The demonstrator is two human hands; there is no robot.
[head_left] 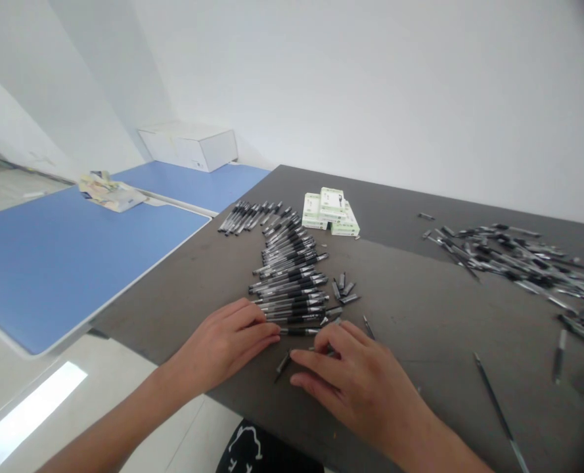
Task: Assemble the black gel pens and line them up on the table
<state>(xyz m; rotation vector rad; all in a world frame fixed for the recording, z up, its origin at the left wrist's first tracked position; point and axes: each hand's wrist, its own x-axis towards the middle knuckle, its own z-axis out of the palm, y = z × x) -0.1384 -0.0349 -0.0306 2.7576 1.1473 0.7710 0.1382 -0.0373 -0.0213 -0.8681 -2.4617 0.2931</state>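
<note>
The nearest pen (299,332) lies crosswise on the worktop (400,295), at the near end of a long row of pens (292,263); the left hand (230,340) meets its left end, the right hand (363,378) curls over its right, thumb and forefinger apart; whether either grip is clamped I cannot tell. Much seems lined up already; short pen parts (342,282) lie beside the row; the heap (508,256) farther right appears unarranged.

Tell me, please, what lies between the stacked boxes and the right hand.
In the head view, several loose pen caps lie there on the dark table.
</note>
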